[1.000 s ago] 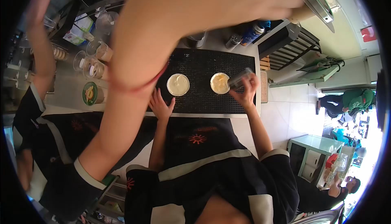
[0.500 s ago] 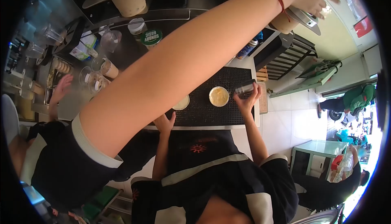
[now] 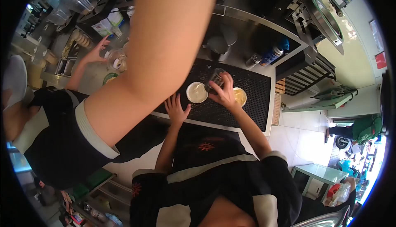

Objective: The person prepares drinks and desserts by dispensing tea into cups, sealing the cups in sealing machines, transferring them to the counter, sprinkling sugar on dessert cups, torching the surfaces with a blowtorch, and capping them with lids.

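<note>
My right hand (image 3: 225, 93) grips a small dark see-through jar (image 3: 215, 79) and holds it tilted above the black mat, between two round cups. To its left stands a cup with a pale creamy top (image 3: 196, 92). A second cup, topped with something yellowish (image 3: 239, 96), sits to the right, partly hidden behind my wrist. With its fingers spread, my left hand (image 3: 177, 109) rests near the mat's front edge, left of the creamy cup and apart from it. Whether anything leaves the jar cannot be made out.
A co-worker's arm (image 3: 165, 41) crosses in front of me from the left. Their other hand (image 3: 97, 53) is by clear plastic cups (image 3: 117, 62). A grey pitcher (image 3: 218, 45), a blue can (image 3: 271, 56) and a sealing machine (image 3: 324, 18) stand behind the perforated black mat (image 3: 255, 103).
My right hand has carried the jar left, from beyond the yellowish cup to near the creamy one. The co-worker's raised arm has swung left. The view has shifted, uncovering the pitcher.
</note>
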Motion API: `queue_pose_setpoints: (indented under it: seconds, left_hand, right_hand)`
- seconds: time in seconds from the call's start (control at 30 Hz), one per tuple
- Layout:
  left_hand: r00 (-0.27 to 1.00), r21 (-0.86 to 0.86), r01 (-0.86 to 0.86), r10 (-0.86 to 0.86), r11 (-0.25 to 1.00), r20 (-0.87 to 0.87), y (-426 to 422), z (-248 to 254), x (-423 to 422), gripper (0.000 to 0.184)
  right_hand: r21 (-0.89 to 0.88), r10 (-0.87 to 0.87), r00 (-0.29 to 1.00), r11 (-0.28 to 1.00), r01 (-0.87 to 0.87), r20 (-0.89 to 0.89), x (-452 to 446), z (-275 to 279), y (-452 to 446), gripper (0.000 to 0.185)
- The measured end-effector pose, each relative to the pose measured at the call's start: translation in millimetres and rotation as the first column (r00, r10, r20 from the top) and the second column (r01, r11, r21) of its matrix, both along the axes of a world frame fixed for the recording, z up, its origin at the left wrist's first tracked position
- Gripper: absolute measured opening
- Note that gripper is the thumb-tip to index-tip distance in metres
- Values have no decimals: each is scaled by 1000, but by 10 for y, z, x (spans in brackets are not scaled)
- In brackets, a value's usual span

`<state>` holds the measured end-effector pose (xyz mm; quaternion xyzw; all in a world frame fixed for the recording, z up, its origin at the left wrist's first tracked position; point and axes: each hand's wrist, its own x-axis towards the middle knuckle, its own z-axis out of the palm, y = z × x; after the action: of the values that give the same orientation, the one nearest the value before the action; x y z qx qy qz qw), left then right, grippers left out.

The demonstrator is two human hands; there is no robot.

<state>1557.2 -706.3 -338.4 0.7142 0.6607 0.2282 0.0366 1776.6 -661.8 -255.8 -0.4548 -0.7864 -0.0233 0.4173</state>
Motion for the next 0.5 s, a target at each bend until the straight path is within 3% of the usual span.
queue_pose_setpoints:
  seconds: [0.03, 0.1, 0.13, 0.17, 0.23, 0.27, 0.3, 0.37, 0.43, 0.5]
  left_hand:
    - [1000, 58, 0, -2, 998, 25, 0, -58, -1, 66]
    - [1000, 22, -10, 9, 1000, 22, -4, -84, -6, 67]
    - [1000, 64, -5, 5, 998, 12, 1, -124, -5, 66]
    - [1000, 43, -19, 18, 999, 14, -100, -132, -1, 66]
    - [999, 81, -3, 0, 997, 47, 6, -97, -11, 65]
    - [999, 57, -11, 9, 998, 36, 0, -53, -7, 64]
    - [998, 58, -34, 32, 998, 46, 59, -31, 21, 64]
    - [998, 59, -13, 9, 998, 63, -13, 0, -13, 64]
    - [998, 89, -5, -1, 996, 64, 2, -74, -27, 65]
    - [999, 74, -14, 10, 997, 54, -2, -74, -22, 65]
  right_hand:
    - [37, 69, 997, 997, -69, -23, -146, -67, 96, 69]
    - [129, -32, 986, 990, 54, -166, -321, -68, 119, 68]
    - [14, -27, 994, 1000, 28, -105, -352, -75, 155, 69]
    - [6, 49, 999, 999, -49, 18, -369, -93, 200, 70]
    - [-4, 27, 995, 1000, -27, -100, -348, -66, 209, 70]
    - [83, -50, 975, 994, 69, -214, -377, -22, 199, 68]
    - [106, -95, 974, 987, 118, -204, -385, -45, 233, 68]
    - [25, -42, 999, 999, 42, -7, -316, -19, 291, 70]
    - [23, -85, 962, 995, 94, -259, -314, 0, 311, 72]
    - [33, -93, 989, 995, 98, -118, -335, 78, 335, 73]
